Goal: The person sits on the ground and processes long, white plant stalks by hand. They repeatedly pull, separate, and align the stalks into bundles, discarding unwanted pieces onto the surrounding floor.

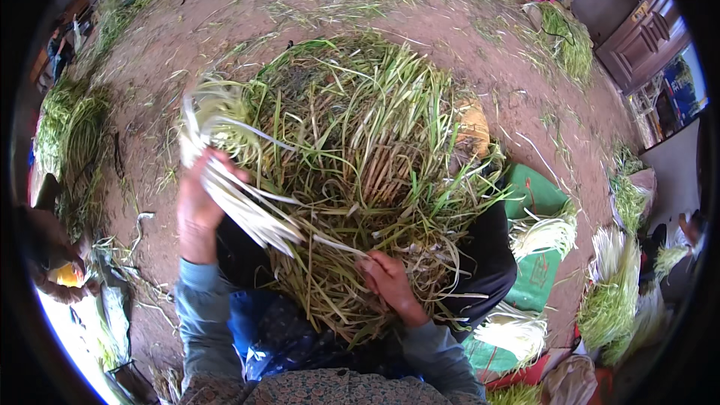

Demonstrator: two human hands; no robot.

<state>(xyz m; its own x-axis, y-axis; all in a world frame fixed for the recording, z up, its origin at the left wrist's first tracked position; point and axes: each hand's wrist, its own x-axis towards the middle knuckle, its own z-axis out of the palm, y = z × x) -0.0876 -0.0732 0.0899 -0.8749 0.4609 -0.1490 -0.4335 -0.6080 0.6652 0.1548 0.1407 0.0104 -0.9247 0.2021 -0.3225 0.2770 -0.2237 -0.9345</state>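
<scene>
My left hand (pixel 205 197) grips a bundle of white-stalked leafy greens (pixel 247 205), perhaps blanched chives, at the left of the heap. The bundle's leafy end blurs above the fist, while its white stalks slant down to the right. At the centre front, my right hand (pixel 388 281) pinches the end of a pale stalk (pixel 337 244) that runs up and left towards the bundle. Before me and over my lap spreads a large heap of uncleaned greens (pixel 365 140), with brown stems and dry leaves.
On my right, two bunches of white stalks (pixel 543 236) lie on a green sack (pixel 529 287). More bunches (pixel 610 292) stand farther right, near another person's hand (pixel 689 230). Greens (pixel 73 129) are piled along the left. Scraps litter the earthen floor (pixel 236 28); a wooden door (pixel 647 39) stands open.
</scene>
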